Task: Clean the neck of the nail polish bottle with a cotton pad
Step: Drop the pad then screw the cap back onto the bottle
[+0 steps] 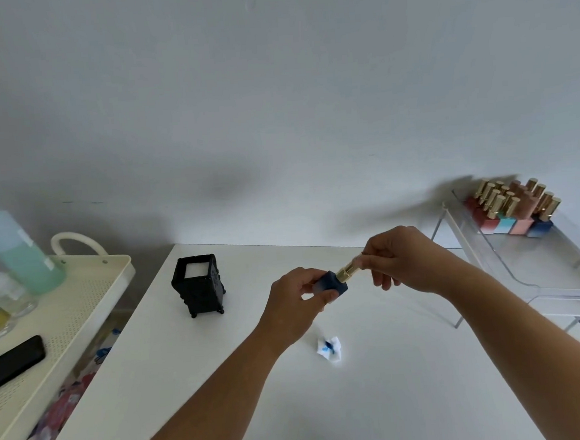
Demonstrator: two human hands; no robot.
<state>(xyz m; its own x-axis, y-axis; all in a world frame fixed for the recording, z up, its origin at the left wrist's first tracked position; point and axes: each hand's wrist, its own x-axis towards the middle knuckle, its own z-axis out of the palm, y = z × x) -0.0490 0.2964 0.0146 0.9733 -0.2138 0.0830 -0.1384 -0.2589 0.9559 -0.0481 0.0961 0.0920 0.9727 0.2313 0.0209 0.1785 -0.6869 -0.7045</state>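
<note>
My left hand [296, 300] grips a dark blue square nail polish bottle [330, 282], tilted with its top toward the right, above the white table [224, 379]. My right hand [399, 258] pinches the gold cap [348, 270], which sits against the bottle's neck. The neck itself is hidden by the cap. A crumpled white cotton pad [329, 347] with blue stains lies on the table below my hands, held by neither hand.
A black ornate holder [198, 284] with white pads stands at the table's back left. A clear rack [539, 264] at the right carries several gold-capped bottles [514, 207]. A cream cart [49, 326] at the left holds a green bottle [16, 249], jars and a black phone [12, 363].
</note>
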